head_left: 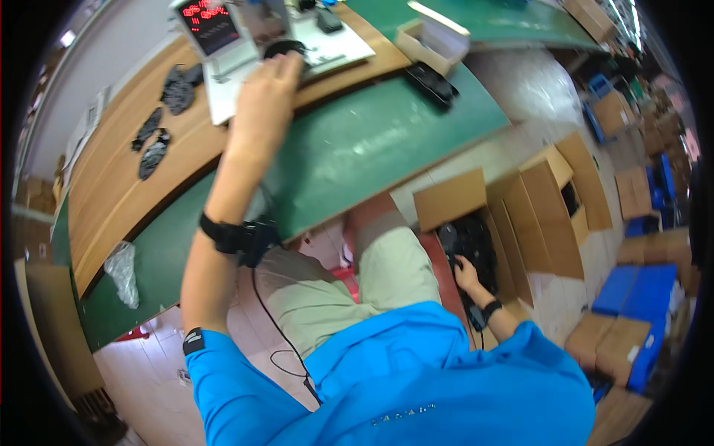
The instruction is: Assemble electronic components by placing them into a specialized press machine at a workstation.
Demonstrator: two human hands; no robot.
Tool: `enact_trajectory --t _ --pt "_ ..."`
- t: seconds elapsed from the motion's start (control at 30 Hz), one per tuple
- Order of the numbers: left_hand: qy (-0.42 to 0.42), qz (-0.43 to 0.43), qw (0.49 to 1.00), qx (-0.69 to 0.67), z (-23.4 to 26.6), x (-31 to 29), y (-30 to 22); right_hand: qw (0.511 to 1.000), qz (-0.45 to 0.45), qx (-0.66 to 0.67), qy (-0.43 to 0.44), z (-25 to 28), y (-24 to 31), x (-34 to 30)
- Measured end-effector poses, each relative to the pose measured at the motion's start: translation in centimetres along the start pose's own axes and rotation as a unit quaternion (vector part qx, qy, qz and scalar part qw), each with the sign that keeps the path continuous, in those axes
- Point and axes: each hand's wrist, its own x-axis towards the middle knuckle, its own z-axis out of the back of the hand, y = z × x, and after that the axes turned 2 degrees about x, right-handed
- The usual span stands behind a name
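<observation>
Left hand point(266, 93) at rounded black part point(285, 47), right hand point(467, 276) at cardboard box point(450, 201); grips unclear.

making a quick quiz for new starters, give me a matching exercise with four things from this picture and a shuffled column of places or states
1. left hand
2. right hand
3. clear plastic bag
4. small white box

A. open, next to a black case
B. on the green tabletop, far left
C. at black parts in a cardboard box
D. at the white device with red digits

Pairs: 1-D, 2-C, 3-B, 4-A
</observation>
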Motion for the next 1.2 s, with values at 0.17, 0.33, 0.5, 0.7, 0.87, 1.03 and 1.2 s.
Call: enact_trajectory --t 0.17,0.33,0.5,0.7,0.87,1.03,1.2 --pt "0.035 0.047 0.998 0.007 0.8 -0.3 0.4 0.999 -0.042 -0.002 0.029 0.2 1.8 0.0" --pt "0.044 0.024 0.999 0.02 0.5 0.1 0.2 0.998 -0.056 -0.007 0.023 0.8 2.3 -1.3" --pt "0.037 0.01 0.999 -0.029 1.3 0.0 2.0 0.997 -0.023 -0.045 -0.066 2.3 1.5 -1.2" --pt "0.011 -0.006 1.0 -0.003 0.3 -1.8 1.6 0.968 0.144 0.107 -0.178 8.4 17.6 -1.5" --pt "0.008 0.029 0.999 -0.034 1.1 -1.3 0.3 0.877 0.427 0.158 -0.155 14.4 37.0 -1.8" --pt "0.01 0.033 0.999 -0.019 1.3 -1.3 0.6 0.816 0.55 0.091 -0.15 14.3 50.4 1.7" --pt "0.006 0.04 0.998 -0.043 0.7 -1.3 0.6 0.76 0.608 -0.023 -0.228 10.2 57.4 8.4"
